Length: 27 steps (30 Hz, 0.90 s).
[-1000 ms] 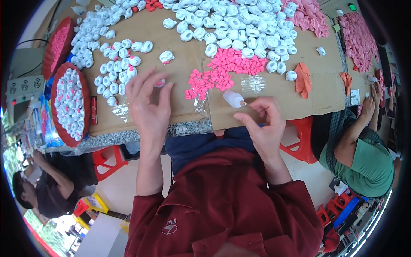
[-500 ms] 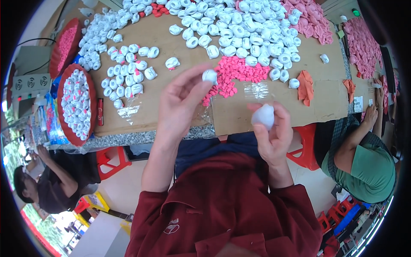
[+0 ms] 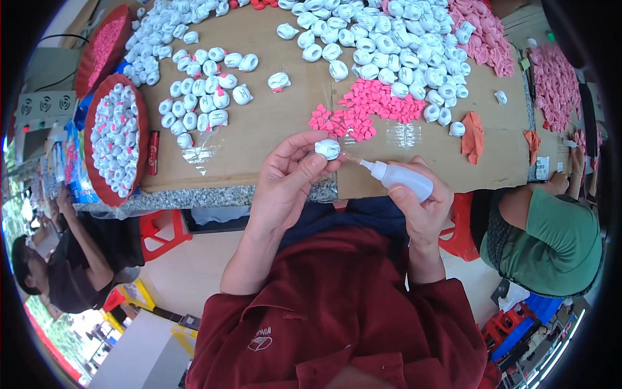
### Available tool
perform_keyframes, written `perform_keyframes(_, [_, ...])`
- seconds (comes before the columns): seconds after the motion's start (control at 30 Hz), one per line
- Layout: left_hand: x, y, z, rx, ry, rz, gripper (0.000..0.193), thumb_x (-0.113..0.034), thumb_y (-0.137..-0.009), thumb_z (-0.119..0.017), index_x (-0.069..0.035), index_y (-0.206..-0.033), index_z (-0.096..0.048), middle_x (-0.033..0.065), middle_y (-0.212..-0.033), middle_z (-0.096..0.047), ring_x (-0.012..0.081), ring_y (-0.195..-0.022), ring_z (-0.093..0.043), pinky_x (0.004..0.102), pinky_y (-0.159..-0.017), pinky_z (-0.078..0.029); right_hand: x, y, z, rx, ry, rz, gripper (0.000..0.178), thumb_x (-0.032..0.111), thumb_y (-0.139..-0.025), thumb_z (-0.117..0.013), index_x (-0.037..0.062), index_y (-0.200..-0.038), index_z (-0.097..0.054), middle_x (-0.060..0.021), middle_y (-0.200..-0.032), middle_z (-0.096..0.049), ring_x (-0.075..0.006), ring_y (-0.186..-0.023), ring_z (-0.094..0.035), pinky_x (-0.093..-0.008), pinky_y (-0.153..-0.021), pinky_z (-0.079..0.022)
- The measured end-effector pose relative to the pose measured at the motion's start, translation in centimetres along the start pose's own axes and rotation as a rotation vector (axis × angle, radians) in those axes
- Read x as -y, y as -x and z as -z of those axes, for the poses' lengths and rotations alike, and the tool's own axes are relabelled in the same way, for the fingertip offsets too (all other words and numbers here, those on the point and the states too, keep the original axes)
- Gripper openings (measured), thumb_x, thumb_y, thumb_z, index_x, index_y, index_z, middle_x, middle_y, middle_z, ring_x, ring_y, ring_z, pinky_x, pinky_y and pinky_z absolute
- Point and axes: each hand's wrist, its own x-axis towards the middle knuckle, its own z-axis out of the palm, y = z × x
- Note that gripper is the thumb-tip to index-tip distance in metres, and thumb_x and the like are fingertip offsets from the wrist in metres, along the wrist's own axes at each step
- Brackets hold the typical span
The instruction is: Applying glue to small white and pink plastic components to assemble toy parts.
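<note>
My left hand pinches a small white rounded plastic piece between thumb and fingers, above the front part of the table. In my right hand is a white squeeze bottle with a thin nozzle, tilted so that its tip points at the white piece. The tip is at or very close to the piece; whether they touch I cannot tell. Just beyond lie loose small pink pieces. A big heap of similar white pieces spreads behind them. White pieces with pink bits sit in a group to the left.
A red scalloped bowl holds white and pink pieces, next to a red marker. Another red bowl holds pink bits. Orange finger-like rubber scraps and pink heaps lie right. People sit at either side, one in a green shirt.
The squeeze bottle has turned from end-on to pointing left, its nozzle now at the white piece. My left hand has come lower and a little right, toward the bottle.
</note>
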Motion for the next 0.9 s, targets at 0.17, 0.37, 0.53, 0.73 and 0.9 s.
perform_keyframes(0.17, [0.0,-0.1,0.0,0.009,-0.022,0.01,0.026,-0.002,-0.084,-0.052,0.002,-0.11,-0.05,0.0121,-0.1,-0.057,0.0208,-0.093,-0.058,0.028,-0.082,-0.049,-0.2,-0.2,0.1,0.02,-0.025,0.018,0.028,0.009,-0.068,-0.072,-0.004,-0.091,-0.063,-0.0053,-0.072,-0.057,-0.0107,-0.064,-0.048,-0.0218,-0.055,-0.038])
perform_keyframes(0.37, [0.1,-0.1,0.2,0.01,0.022,-0.005,0.027,0.0,-0.085,-0.051,0.002,-0.111,-0.048,0.0128,-0.104,-0.055,0.0225,-0.096,-0.057,0.0283,-0.082,-0.048,0.0,-0.1,0.3,0.003,0.019,-0.007,0.03,0.016,-0.072,-0.067,-0.0063,-0.091,-0.062,-0.0035,-0.07,-0.052,-0.0089,-0.063,-0.046,-0.02,-0.055,-0.033])
perform_keyframes(0.53, [0.2,-0.1,0.1,0.005,0.015,-0.018,0.027,0.002,-0.085,-0.049,0.002,-0.111,-0.048,0.0126,-0.105,-0.055,0.0235,-0.099,-0.056,0.0285,-0.083,-0.048,0.0,0.0,0.1,0.03,-0.011,-0.016,0.031,0.017,-0.071,-0.068,-0.0064,-0.091,-0.062,-0.0042,-0.073,-0.053,-0.0088,-0.064,-0.046,-0.0195,-0.056,-0.033])
perform_keyframes(0.73, [0.4,0.0,0.1,-0.026,-0.017,-0.036,0.027,0.002,-0.084,-0.05,0.001,-0.111,-0.048,0.0145,-0.102,-0.057,0.0247,-0.097,-0.058,0.0292,-0.083,-0.049,-0.5,0.0,0.8,0.004,-0.063,0.001,0.032,0.01,-0.07,-0.069,-0.0056,-0.097,-0.06,-0.0044,-0.077,-0.055,-0.01,-0.068,-0.05,-0.0206,-0.061,-0.037])
perform_keyframes(0.9, [0.3,0.9,0.3,-0.032,-0.043,-0.026,0.026,0.002,-0.083,-0.051,0.002,-0.109,-0.049,0.0137,-0.102,-0.057,0.0233,-0.096,-0.058,0.0289,-0.082,-0.048,-0.8,-0.6,0.0,-0.086,-0.18,-0.037,0.033,-0.003,-0.067,-0.066,-0.004,-0.099,-0.056,-0.0056,-0.088,-0.057,-0.0132,-0.082,-0.053,-0.0253,-0.074,-0.041])
